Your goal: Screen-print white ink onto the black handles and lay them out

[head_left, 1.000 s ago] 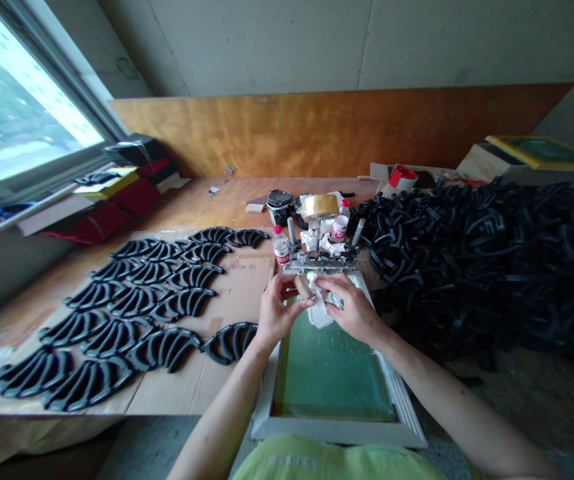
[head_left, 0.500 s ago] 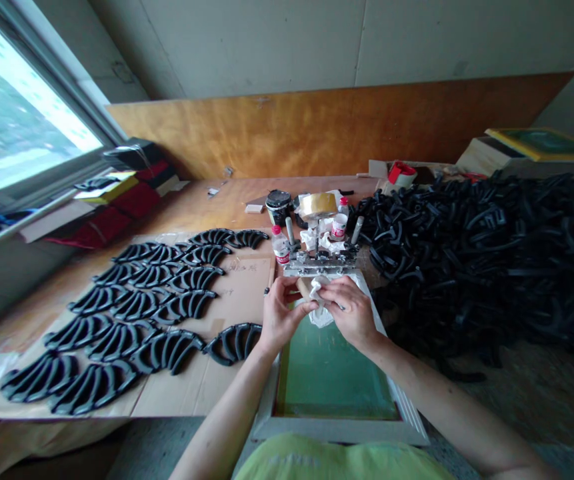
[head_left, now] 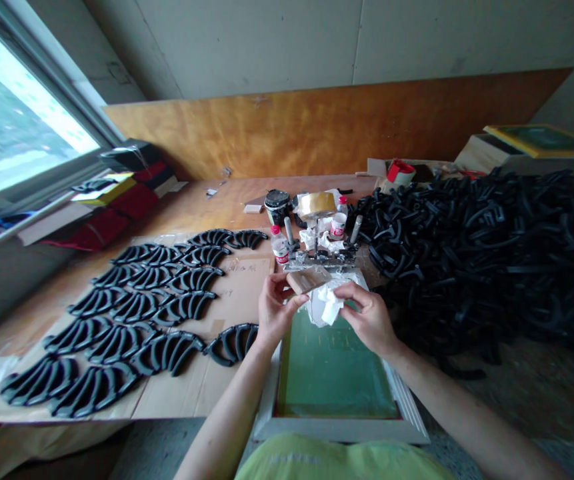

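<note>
My left hand (head_left: 277, 308) grips a small wooden squeegee (head_left: 307, 280) by its left end, thumb below and fingers behind. A crumpled white tissue (head_left: 331, 304) is pinched between the thumb and fingers of my right hand (head_left: 368, 315), just right of the squeegee and a little lower. Both hands are above the far end of a screen printing frame (head_left: 339, 430) with green mesh (head_left: 337, 380). Behind the squeegee, a metal clamp (head_left: 324, 259) spans the frame's far end. Some whitish material lies on the mesh under the tissue.
Rows of curved black parts (head_left: 127, 303) lie on cardboard (head_left: 239, 293) to the left. Black parts heap up (head_left: 471, 247) on the right. Beyond the clamp stand a red-capped bottle (head_left: 279, 245), a black-lidded tub (head_left: 277, 207) and a tape roll (head_left: 317, 205).
My hands have moved apart. The squeegee has turned and lifted so its broad face shows, and the tissue has come away from it, down and to the right.
</note>
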